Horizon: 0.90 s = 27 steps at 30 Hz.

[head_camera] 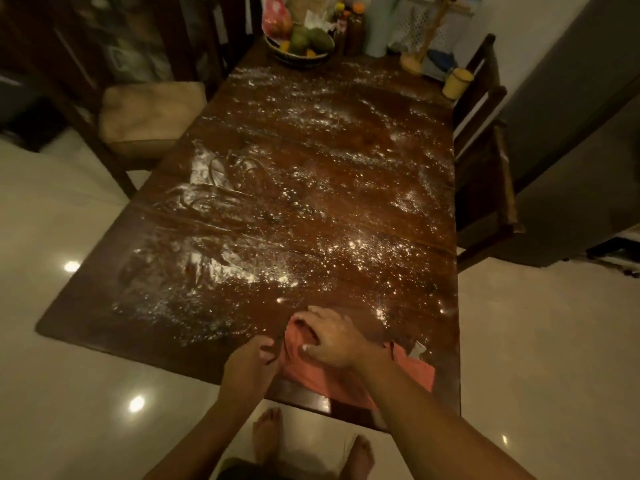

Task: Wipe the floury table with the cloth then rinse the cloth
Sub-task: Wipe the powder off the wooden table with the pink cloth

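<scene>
Lying at the near edge of the floury wooden worktop point(180, 344), the salmon cloth point(414, 370) is pinched by the left hand point(251, 362) and gripped, bunched, under the right hand's point(332, 341) curled fingers.

Dim warm light, floor point(52, 237) glare spots, wide-angle bending at edges.

At the back: fruit basket point(298, 46), bottles point(353, 29), yellow mug point(457, 83). Cushioned chair point(149, 112) left, wooden chair point(485, 150) right; glossy tiled floor point(52, 202).
</scene>
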### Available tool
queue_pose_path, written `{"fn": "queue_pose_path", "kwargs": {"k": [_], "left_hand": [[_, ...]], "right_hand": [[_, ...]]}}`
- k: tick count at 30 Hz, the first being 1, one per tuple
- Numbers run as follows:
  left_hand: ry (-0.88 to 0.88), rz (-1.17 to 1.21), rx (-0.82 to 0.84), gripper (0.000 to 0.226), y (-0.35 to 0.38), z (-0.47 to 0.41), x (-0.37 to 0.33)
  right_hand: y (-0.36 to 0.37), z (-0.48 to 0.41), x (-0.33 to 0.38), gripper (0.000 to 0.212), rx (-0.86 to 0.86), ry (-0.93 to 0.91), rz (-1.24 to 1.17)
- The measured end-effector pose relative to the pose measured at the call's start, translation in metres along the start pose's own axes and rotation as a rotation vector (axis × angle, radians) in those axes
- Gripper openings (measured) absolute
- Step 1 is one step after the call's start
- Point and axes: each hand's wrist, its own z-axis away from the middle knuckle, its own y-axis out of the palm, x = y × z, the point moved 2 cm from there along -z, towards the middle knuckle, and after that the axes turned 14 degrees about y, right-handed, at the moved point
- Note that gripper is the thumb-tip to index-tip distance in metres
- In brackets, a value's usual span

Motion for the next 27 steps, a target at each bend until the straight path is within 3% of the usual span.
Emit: {"fn": "queue_pose_path", "kwargs": {"k": [5, 10, 12, 16, 21, 24, 27], "left_hand": [[-0.028, 0.129, -0.078, 0.047, 0.012, 0.022, -0.012], [-0.068, 0.133, -0.157, 0.018, 0.034, 0.034, -0.025], [-0.115, 0.226, -0.212, 0.009, 0.037, 0.036, -0.033], [-0.119, 0.463, -0.284, 0.014, 0.040, 0.052, -0.056], [0.098, 0.481, -0.242, 0.005, 0.055, 0.063, -0.108], [0.120, 0.377, -0.127, 0.026, 0.082, 0.059, -0.131], [0.143, 0.203, -0.017, 0.020, 0.114, 0.055, -0.148]], "right_hand": [[0.000, -0.007, 0.009, 0.072, -0.008, 0.002, 0.057], [-0.001, -0.005, -0.005, 0.031, 0.039, -0.116, 0.056], [-0.005, -0.005, -0.014, 0.023, 0.055, -0.151, -0.058], [-0.021, 0.006, -0.039, 0.018, 0.066, -0.234, -0.198], [-0.049, 0.027, -0.087, 0.017, 0.018, -0.299, -0.264], [-0.054, 0.043, -0.122, 0.020, -0.006, -0.237, -0.257], [-0.050, 0.057, -0.159, 0.025, -0.031, -0.172, -0.181]]}}
